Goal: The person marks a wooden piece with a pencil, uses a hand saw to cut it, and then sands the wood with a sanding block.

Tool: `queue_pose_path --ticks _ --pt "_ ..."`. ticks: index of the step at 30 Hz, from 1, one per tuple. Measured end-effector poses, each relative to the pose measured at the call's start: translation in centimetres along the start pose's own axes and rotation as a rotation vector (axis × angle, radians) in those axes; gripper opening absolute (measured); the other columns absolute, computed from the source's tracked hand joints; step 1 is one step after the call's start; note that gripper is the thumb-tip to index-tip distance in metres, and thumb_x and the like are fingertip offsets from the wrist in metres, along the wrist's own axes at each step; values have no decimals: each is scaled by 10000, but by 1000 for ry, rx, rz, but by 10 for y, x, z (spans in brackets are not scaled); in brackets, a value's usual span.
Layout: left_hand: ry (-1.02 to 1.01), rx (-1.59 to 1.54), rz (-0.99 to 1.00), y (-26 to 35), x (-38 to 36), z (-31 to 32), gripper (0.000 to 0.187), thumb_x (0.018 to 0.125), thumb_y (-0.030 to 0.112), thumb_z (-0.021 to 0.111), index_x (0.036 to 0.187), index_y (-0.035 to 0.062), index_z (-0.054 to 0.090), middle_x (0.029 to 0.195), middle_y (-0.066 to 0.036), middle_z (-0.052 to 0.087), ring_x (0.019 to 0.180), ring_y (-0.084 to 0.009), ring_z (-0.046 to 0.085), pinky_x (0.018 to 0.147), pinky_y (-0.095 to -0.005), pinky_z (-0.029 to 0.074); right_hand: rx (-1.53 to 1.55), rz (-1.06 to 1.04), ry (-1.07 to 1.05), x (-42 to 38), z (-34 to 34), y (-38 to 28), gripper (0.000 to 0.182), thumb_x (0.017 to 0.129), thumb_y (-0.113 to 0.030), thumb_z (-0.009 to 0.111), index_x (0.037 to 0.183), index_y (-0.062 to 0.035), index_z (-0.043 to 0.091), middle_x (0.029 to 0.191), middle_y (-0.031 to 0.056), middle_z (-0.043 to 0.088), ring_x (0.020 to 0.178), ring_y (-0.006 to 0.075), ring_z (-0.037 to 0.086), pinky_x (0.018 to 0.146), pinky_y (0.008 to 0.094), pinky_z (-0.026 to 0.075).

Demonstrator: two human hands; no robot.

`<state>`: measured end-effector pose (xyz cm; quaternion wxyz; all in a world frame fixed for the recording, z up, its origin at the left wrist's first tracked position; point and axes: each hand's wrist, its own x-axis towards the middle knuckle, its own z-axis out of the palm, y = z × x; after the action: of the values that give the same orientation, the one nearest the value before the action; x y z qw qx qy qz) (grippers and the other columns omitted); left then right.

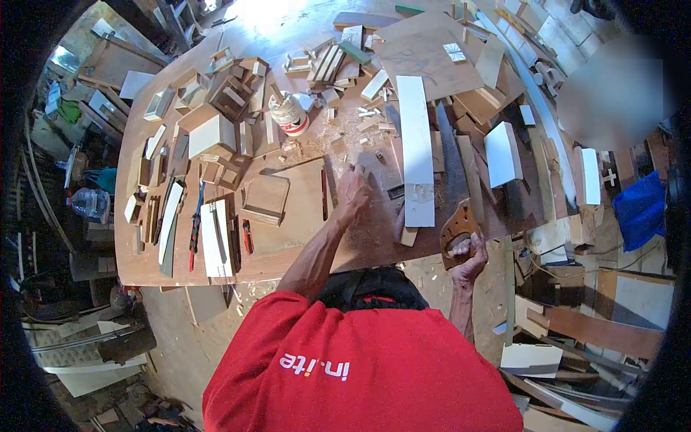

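Note:
My right hand (466, 257) is wrapped round the wooden handle of a handsaw (452, 169), whose blade points away across the table. Left of the blade lies a long white board (415, 140) with a pale patch near its near end. My left hand (354, 189) is low over the middle of the table, fingers bent and drawn together; anything between them is too small to make out. Small wood offcuts and sawdust lie just beyond it. A brown panel (306, 189) with a small wooden frame on it lies to its left.
A white glue bottle (289, 115) stands among wooden boxes (212, 137) at the left. Red-handled pliers (193, 237) and narrow boards lie near the front left edge. A white-faced block (503, 155) lies right of the saw. A blue cloth (640, 211) hangs at the far right.

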<state>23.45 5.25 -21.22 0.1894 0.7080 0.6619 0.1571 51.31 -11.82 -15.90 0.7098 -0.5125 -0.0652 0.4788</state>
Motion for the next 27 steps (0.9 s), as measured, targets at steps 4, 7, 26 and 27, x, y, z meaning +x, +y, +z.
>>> queue_pose_path --ticks 4,7,26,27 --pt "187 -352 -14 20 12 7 415 768 117 692 1153 40 556 861 -234 655 827 -388 677 678 -489 521 -92 -41 26 -6 8 -3 282 905 -230 552 671 -86 487 569 3 432 495 123 420 470 296 380" --pt "-26 -261 -189 43 16 -2 434 751 134 709 1149 51 558 971 -205 646 914 -358 645 707 -474 521 -76 -13 8 -7 7 0 241 908 -231 555 717 -102 486 568 -14 413 496 118 399 483 287 364" --pt "42 -292 201 57 -6 -6 477 684 107 660 1139 39 534 1080 -195 566 1034 -403 516 880 -462 466 46 118 63 11 7 25 207 946 -305 576 954 -100 556 678 -11 484 578 119 478 534 269 449" --pt "59 -266 167 51 -5 -9 433 705 108 653 1120 36 553 1062 -195 576 1034 -399 516 875 -462 466 -17 93 110 10 10 25 209 948 -285 576 960 -76 562 693 -3 488 607 122 499 541 260 458"
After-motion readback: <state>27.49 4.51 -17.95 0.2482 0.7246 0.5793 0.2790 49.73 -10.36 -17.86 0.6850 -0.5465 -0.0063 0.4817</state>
